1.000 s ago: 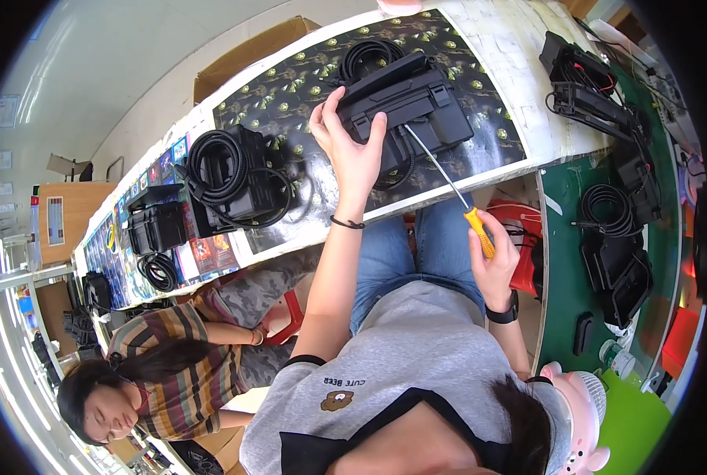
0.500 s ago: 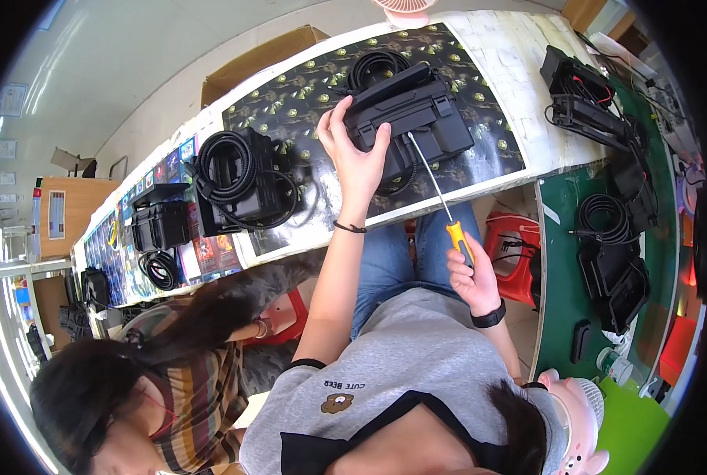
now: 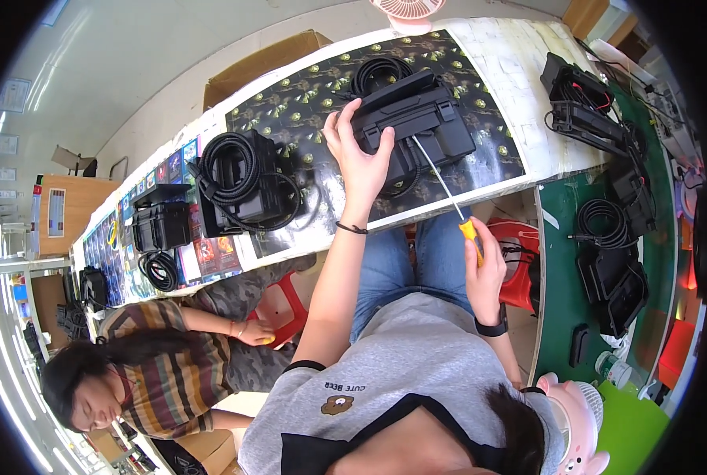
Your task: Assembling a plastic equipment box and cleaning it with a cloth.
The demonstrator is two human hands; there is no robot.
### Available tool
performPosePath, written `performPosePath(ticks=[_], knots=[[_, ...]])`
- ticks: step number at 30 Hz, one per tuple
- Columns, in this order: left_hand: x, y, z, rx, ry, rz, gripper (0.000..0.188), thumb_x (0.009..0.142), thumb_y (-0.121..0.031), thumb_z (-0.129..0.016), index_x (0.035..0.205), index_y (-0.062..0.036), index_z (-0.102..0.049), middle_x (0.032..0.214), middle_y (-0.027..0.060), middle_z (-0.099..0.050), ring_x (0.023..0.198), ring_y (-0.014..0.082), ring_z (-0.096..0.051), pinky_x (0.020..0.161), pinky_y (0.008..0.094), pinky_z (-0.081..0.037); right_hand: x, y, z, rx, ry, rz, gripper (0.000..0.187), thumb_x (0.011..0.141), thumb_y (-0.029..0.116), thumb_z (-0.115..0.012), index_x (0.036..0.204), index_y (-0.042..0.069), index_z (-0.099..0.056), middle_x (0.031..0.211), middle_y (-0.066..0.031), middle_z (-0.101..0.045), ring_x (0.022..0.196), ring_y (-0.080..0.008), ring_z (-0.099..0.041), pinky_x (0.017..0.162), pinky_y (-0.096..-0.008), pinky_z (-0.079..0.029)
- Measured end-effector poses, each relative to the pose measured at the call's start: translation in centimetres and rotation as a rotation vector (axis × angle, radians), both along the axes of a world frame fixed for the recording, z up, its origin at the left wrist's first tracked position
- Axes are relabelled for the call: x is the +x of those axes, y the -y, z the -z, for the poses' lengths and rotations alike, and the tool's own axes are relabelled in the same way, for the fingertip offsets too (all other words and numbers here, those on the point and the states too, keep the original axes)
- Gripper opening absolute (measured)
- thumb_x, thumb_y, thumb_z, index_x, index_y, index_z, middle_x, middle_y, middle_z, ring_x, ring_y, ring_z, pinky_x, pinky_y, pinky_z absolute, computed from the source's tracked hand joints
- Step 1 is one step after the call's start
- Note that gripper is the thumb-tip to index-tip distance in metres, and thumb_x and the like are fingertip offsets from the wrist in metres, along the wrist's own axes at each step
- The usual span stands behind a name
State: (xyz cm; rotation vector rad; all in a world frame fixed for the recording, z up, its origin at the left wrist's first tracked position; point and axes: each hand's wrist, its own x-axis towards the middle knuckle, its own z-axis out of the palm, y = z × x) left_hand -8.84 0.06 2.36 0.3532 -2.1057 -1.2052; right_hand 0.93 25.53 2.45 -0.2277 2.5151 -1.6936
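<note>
A black plastic case (image 3: 448, 127) with latches lies on the dark patterned mat, its lid part raised at the far side. My left hand (image 3: 359, 162) grips the near left of this case, thumb on the front and fingers round the left edge. In my right hand (image 3: 486, 269) is a screwdriver (image 3: 470, 230) with a yellow and grey handle, held just off the table's near edge. Its long metal shaft slants up to the left, and the tip meets the front of the case. What the tip bears on is too small to tell. A coiled black cable (image 3: 379, 77) lies behind the case.
Left of me stand a black case with a coiled cable (image 3: 228, 170) and a smaller black case (image 3: 162, 226). More black cases and cables (image 3: 606, 226) lie on the green surface at right. A co-worker (image 3: 175, 348) sits at left. A pink fan (image 3: 407, 9) stands at the far edge.
My right hand has shifted slightly right and turned its grip on the screwdriver; the tip stays at the case. The co-worker has leaned back, a hand now near the red stool.
</note>
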Motion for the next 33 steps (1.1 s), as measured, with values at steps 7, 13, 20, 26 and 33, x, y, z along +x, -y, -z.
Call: performPosePath(ticks=[7,13,20,26,33], knots=[[-0.2,0.0,0.1,-0.001,-0.014,-0.002,0.065,0.081,-0.015,-0.078,0.138,-0.0136,-0.049,0.139,0.0204,-0.034,0.137,0.0391,-0.032,0.115,0.0485,-0.029,-1.6,-1.7,-1.8,-0.846,0.892,-0.098,0.044,0.107,0.023,-0.049,0.149,0.010,-0.046,0.082,0.0005,-0.053,0.053,0.0007,-0.035,0.041,-0.0156,-0.023],[0.0,-0.3,0.1,0.022,-0.022,-0.026,0.065,0.081,-0.015,-0.077,0.138,-0.0108,-0.046,0.138,0.0203,-0.033,0.136,0.0382,-0.031,0.115,0.0480,-0.027,-0.7,-1.9,-3.4,-0.040,0.178,-0.146,0.039,0.103,0.013,-0.055,0.141,0.007,-0.056,0.072,-0.0047,-0.060,0.057,-0.0059,-0.053,0.051,-0.0229,-0.038],[0.0,-0.3,0.3,0.004,-0.013,-0.027,0.066,0.082,-0.015,-0.076,0.139,-0.0100,-0.044,0.138,0.0215,-0.032,0.136,0.0390,-0.029,0.116,0.0483,-0.025,-0.2,0.4,-3.3,0.237,-0.347,-0.099,0.040,0.099,0.011,-0.059,0.139,0.009,-0.057,0.087,-0.0204,-0.068,0.072,-0.0327,-0.068,0.067,-0.0376,-0.055],[-0.1,-0.3,0.2,-0.057,0.020,-0.059,0.065,0.084,-0.017,-0.077,0.139,-0.0077,-0.044,0.137,0.0185,-0.035,0.133,0.0334,-0.033,0.114,0.0428,-0.030,0.7,0.7,-3.5,0.490,-0.451,-0.060,0.052,0.091,0.007,-0.070,0.141,0.012,-0.057,0.082,-0.0134,-0.062,0.063,-0.0293,-0.064,0.057,-0.0389,-0.054],[0.3,-0.6,-0.1,0.004,0.020,-0.047,0.065,0.082,-0.013,-0.076,0.137,-0.0067,-0.041,0.135,0.0210,-0.032,0.133,0.0389,-0.030,0.113,0.0499,-0.026,0.6,0.7,-4.2,0.431,-0.541,-0.015,0.051,0.086,0.005,-0.074,0.135,0.011,-0.063,0.082,-0.0119,-0.063,0.064,-0.0267,-0.064,0.057,-0.0379,-0.054]])
